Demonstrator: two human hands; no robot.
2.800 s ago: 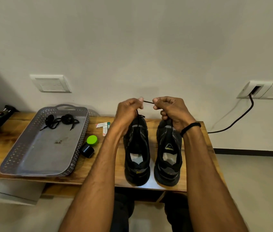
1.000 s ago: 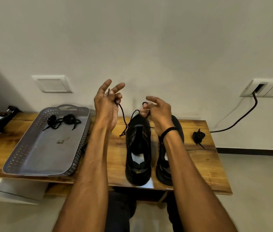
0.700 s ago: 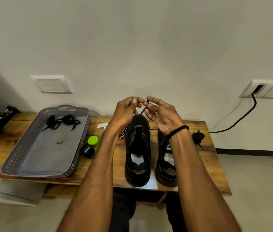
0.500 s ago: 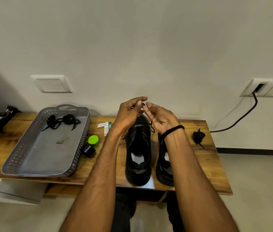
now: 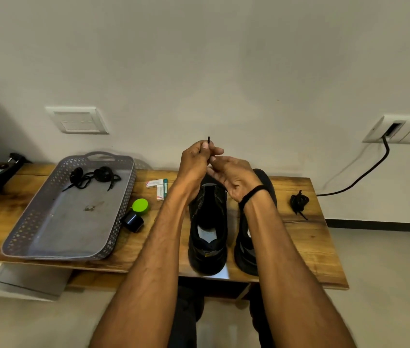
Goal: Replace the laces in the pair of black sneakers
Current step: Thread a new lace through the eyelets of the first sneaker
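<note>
On the glossy, grainy wooden bench (image 5: 306, 247), 2 black sneakers stand side by side, heels toward the person: the left sneaker (image 5: 207, 237) and the right sneaker (image 5: 242, 254). Above them the left hand (image 5: 195, 164) pinches a thin black lace (image 5: 209, 139), its stiff tip poking straight up. The right hand (image 5: 234, 179), fingers loosely curled, meets it there, but I cannot tell whether it grips the lace. A perforated grey plastic tray (image 5: 73, 227) holds tangled laces (image 5: 91, 175). Print on 2 small boxes (image 5: 158, 188) is unreadable.
</note>
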